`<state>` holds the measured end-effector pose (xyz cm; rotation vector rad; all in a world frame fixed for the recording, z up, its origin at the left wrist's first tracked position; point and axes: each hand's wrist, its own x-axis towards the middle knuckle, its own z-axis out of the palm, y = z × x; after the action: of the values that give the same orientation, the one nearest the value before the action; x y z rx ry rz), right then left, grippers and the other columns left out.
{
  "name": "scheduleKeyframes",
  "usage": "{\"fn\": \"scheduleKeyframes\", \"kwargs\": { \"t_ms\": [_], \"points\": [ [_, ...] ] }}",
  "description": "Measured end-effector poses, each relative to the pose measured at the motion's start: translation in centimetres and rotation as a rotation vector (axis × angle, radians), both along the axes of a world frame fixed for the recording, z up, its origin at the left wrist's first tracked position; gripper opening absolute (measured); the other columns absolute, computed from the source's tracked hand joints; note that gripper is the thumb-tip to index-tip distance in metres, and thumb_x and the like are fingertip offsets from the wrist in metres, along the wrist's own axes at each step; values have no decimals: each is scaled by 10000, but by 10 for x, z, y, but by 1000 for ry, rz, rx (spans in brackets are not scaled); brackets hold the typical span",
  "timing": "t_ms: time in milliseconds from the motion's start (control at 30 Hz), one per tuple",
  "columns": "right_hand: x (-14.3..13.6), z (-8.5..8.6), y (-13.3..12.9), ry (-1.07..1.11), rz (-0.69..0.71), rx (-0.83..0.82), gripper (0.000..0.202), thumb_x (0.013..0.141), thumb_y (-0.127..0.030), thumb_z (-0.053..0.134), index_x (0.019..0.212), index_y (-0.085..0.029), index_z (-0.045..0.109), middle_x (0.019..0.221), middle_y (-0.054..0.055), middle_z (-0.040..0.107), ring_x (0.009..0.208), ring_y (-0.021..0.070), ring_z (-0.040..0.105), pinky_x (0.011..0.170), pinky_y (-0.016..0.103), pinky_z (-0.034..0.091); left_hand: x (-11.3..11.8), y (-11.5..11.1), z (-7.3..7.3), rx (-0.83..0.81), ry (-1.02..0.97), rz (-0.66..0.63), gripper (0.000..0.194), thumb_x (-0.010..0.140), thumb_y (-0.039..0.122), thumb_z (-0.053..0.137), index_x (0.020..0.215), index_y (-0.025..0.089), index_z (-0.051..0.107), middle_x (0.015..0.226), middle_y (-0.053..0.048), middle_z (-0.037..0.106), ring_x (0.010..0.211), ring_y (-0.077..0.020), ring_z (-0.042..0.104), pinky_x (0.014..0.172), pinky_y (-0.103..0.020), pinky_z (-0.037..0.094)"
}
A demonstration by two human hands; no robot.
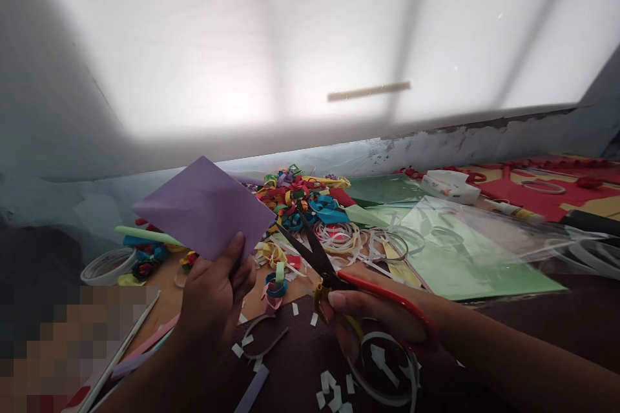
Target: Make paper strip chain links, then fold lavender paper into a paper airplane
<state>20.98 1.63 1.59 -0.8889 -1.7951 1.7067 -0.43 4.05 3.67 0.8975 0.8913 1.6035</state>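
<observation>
My left hand point(216, 293) pinches the lower corner of a folded purple paper sheet point(203, 206) and holds it up above the table. My right hand point(375, 319) grips red-handled scissors point(334, 274), whose dark blades are spread apart and point up-left toward the paper's right edge. The blade tips sit just right of the paper, not touching it.
A heap of coloured paper strips and curls point(305, 203) lies behind the scissors. Green sheets under clear plastic point(455, 245) lie to the right, red paper point(542, 197) farther right. A tape roll point(109, 264) sits at left. White paper scraps point(334, 393) litter the near table. A pale wall rises behind.
</observation>
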Motion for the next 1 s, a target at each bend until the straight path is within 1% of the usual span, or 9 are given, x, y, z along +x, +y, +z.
{"fn": "scheduleKeyframes", "kwargs": {
  "t_ms": [267,367,500,667,800,1000],
  "points": [
    [2,-4,-1,18,-9,-19,535,842,-691,564,807,-158,585,647,36,627,595,151,593,585,261,487,0,-2,-2,-9,12,30,482,562,269,903,556,194,427,455,108,368,400,-33,309,376,-169,305],
    [1,-2,-1,7,2,2,549,847,-701,548,796,-156,586,644,39,620,605,156,596,589,267,488,-1,-2,-1,-20,15,29,472,586,279,892,552,193,430,449,103,378,401,-33,315,374,-166,295],
    [1,-1,-1,-9,1,7,554,840,-709,548,784,-159,582,635,37,613,600,158,595,598,276,493,-3,0,-2,-9,5,32,486,580,308,892,556,194,421,469,102,394,400,-31,320,370,-169,271],
    [1,-2,-1,1,0,21,525,859,-675,540,796,-156,581,640,34,622,595,153,600,579,259,483,-2,0,-4,-9,6,29,482,584,280,898,570,198,423,461,106,383,403,-37,334,386,-174,290],
    [2,0,-2,-13,-28,-22,502,855,-651,555,804,-152,581,643,31,624,575,138,592,563,240,469,-2,0,-3,2,4,16,492,576,311,903,559,193,426,460,104,383,406,-35,321,385,-174,291],
    [1,-1,-1,6,-15,-14,536,829,-694,570,804,-159,573,631,34,624,591,153,602,565,251,475,-1,-1,-2,-2,14,13,497,552,309,917,576,196,434,472,108,390,408,-36,313,381,-175,271]
  ]
}}
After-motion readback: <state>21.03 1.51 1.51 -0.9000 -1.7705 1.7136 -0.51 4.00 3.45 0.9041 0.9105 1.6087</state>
